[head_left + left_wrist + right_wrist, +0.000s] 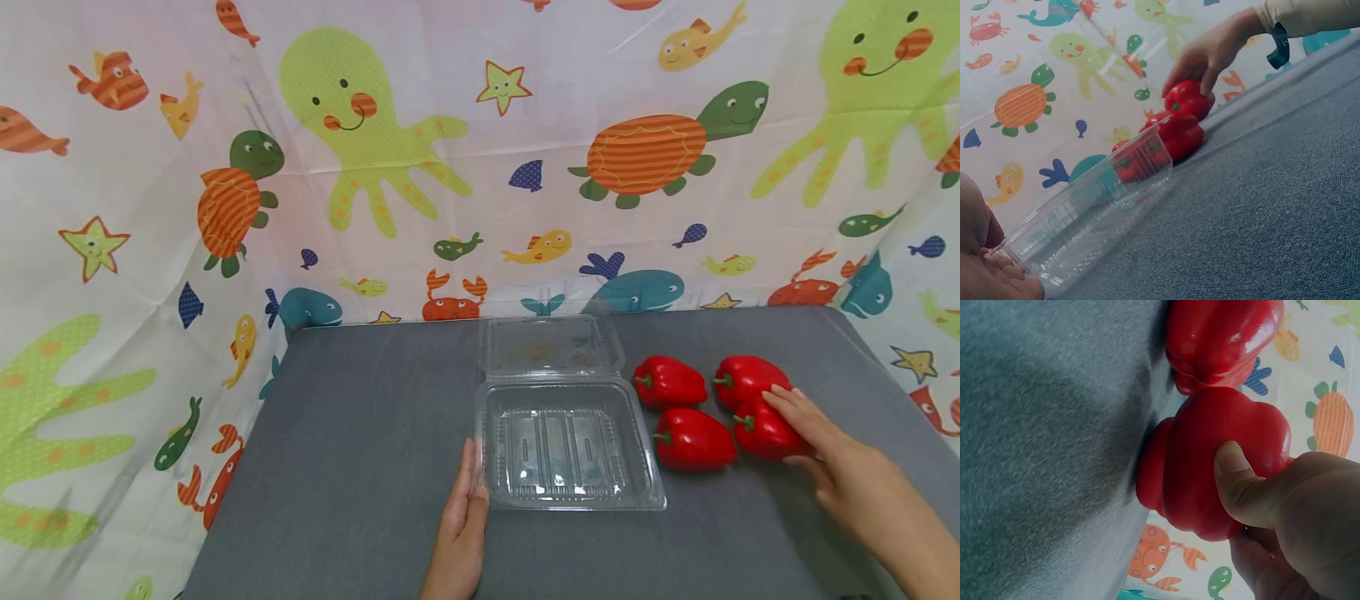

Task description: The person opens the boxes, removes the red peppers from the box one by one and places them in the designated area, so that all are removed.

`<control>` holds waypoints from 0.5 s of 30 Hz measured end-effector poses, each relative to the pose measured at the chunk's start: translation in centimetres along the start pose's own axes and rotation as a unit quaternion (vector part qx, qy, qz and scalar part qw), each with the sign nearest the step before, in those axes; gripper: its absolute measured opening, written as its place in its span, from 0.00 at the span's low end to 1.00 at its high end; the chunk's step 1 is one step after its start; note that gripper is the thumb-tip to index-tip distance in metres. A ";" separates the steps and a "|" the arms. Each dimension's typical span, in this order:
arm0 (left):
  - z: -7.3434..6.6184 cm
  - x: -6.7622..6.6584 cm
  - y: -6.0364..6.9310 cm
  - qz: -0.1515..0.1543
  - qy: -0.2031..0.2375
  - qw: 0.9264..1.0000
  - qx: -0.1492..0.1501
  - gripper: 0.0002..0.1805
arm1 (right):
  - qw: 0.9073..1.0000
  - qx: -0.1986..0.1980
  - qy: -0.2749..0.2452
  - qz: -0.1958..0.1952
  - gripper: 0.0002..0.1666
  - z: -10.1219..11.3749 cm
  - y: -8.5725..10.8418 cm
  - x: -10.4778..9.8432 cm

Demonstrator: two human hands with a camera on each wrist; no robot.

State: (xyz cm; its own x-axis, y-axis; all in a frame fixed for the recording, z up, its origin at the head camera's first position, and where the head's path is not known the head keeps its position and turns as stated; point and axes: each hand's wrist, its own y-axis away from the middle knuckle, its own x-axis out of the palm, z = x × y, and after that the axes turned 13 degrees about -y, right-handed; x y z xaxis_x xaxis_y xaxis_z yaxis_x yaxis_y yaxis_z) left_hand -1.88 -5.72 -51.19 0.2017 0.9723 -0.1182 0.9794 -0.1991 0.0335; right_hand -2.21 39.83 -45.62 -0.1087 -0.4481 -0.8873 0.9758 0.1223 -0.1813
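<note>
A clear plastic clamshell container (570,446) lies with its lid (551,346) folded back behind it. At its left wall, my left hand (459,525) pinches the rim between thumb and fingers; the left wrist view shows the hand (997,256) at the container's (1091,206) near end. My right hand (847,462) grips a red bell pepper (767,429), the front right one of the group. In the right wrist view the thumb presses on the side of this pepper (1210,456). It appears slightly raised in the left wrist view.
Three more red bell peppers stand right of the container: one at the back left (671,383), one at the front left (695,440) and one at the back right (750,377). A grey cloth (360,450) covers the table. A sea-animal printed curtain (480,192) rises behind and at both sides.
</note>
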 end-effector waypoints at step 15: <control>-0.2 0.0 0.0 0.001 -0.001 1.000 -0.007 0.34 | 0.999 -0.029 0.015 0.015 0.72 -1.9 0.1 0.0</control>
State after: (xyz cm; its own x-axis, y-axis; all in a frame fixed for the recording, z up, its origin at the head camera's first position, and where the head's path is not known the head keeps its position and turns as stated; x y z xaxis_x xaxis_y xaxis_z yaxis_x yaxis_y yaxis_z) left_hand -1.83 -5.70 -51.02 0.2034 0.9717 -0.1201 0.9788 -0.1990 0.0481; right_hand -2.46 41.53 -46.40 -0.0859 -0.4170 -0.9048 0.9659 0.1877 -0.1782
